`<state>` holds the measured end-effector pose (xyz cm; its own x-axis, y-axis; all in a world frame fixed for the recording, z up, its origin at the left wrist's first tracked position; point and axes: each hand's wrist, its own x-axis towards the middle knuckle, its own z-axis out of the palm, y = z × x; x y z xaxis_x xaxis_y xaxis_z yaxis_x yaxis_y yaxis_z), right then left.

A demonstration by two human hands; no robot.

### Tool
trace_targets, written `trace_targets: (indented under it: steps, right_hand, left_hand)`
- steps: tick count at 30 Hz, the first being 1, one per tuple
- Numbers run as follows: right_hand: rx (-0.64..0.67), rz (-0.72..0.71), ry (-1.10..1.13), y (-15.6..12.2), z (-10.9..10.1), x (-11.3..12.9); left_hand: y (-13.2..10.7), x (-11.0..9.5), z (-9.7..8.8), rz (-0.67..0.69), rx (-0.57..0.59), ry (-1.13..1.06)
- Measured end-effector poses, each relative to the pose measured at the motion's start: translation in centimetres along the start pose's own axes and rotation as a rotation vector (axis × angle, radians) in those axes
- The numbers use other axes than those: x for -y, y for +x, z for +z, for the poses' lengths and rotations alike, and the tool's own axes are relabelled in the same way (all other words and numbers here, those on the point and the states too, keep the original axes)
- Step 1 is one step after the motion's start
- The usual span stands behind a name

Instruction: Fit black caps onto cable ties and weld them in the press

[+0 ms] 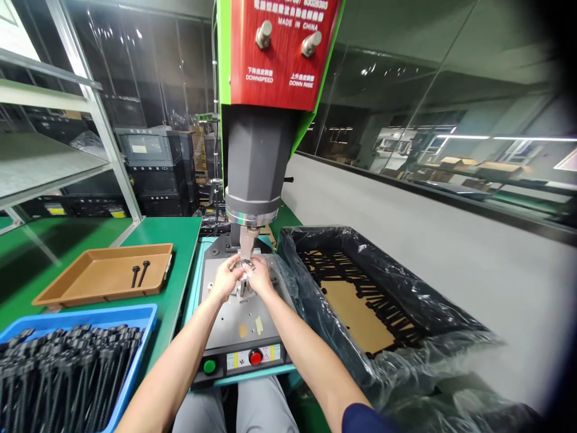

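Note:
Both hands meet at the metal fixture (243, 291) on the press's base plate, right beneath the pale metal horn (247, 242). Between the fingertips is a small dark, shiny part (247, 264); its exact kind is too small to make out. My left hand (226, 278) pinches it from the left with bent fingers. From the other side my right hand (260, 275) closes round it, its fingertips partly hidden behind the part. The fixture's upper end is covered by the hands.
A blue bin (151, 325) of black long-stemmed plastic parts (67, 367) stands at left. Behind it, a brown tray (97, 273) bears two similar parts. At right is a plastic-lined box (311, 300) with black parts on cardboard. Green (210, 366) and red buttons (255, 358) edge the base.

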<state>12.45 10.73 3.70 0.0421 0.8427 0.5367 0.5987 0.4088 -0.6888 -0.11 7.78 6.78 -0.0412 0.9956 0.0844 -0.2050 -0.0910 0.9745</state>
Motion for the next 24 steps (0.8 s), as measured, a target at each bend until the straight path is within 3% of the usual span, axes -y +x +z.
trace_targets:
  steps: [6, 10, 16, 18, 21, 24]
  right_hand:
    - [0.002, -0.041, 0.046, -0.1, -1.3, 1.1]
    - [0.016, -0.028, 0.101, -2.9, -2.5, 1.5]
    - [0.244, 0.283, 0.602, -9.0, -4.1, 1.8]
    - [0.259, 0.341, 0.699, -10.0, -4.7, 2.1]
    - [0.198, 0.300, 0.706, -10.8, -5.6, 2.8]
    - [0.159, 0.190, 0.643, -11.3, -6.4, 3.7]
  left_hand:
    - [0.2, 0.2, -0.8, -0.020, -0.037, -0.003]
    - [-0.5, 0.8, -1.4, -0.033, -0.049, 0.022]
    - [-1.8, 2.1, -2.2, -0.031, -0.071, 0.081]
    - [-2.1, 2.2, -2.6, -0.031, -0.078, 0.084]
    - [-3.0, 1.9, -3.2, -0.012, -0.089, 0.118]
    - [-4.9, 1.2, -3.7, 0.076, -0.233, 0.245]
